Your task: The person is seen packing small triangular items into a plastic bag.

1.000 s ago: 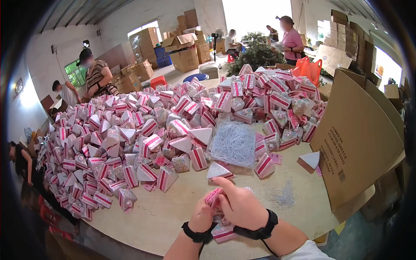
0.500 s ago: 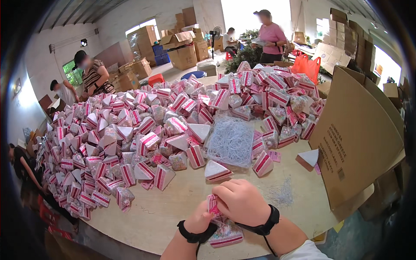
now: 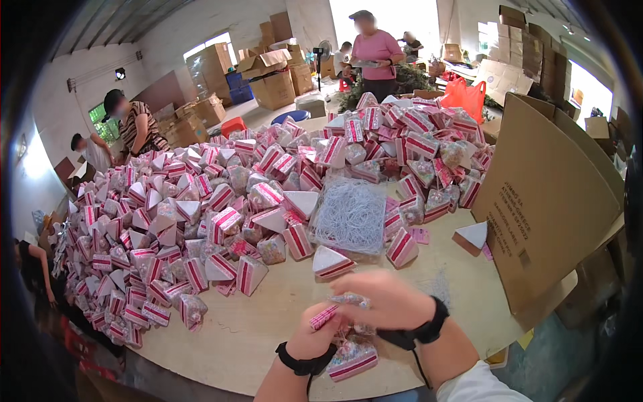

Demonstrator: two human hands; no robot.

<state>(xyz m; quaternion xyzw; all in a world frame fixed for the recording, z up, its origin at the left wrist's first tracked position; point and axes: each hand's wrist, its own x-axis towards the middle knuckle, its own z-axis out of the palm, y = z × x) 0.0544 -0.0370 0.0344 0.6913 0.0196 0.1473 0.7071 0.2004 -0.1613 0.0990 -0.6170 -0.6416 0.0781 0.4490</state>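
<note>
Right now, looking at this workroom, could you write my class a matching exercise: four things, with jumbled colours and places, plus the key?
1. Plastic bag
2. Tangled strands
3. Large carton
4. Small card

A. Brown, at the table's right
B. Pink, at the left hand
C. Orange-red, beyond the heap
D. Whitish, in clear plastic

Pairs: 1-C, 2-D, 3-A, 4-B

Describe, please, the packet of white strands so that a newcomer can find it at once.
Find the pale table with the big heap of pink wedge packages. At the heap's near edge, beyond the person's right hand, lies the clear packet of white strands. Unlike those striped wedges, it is squarish, with a white tangle inside.
</note>
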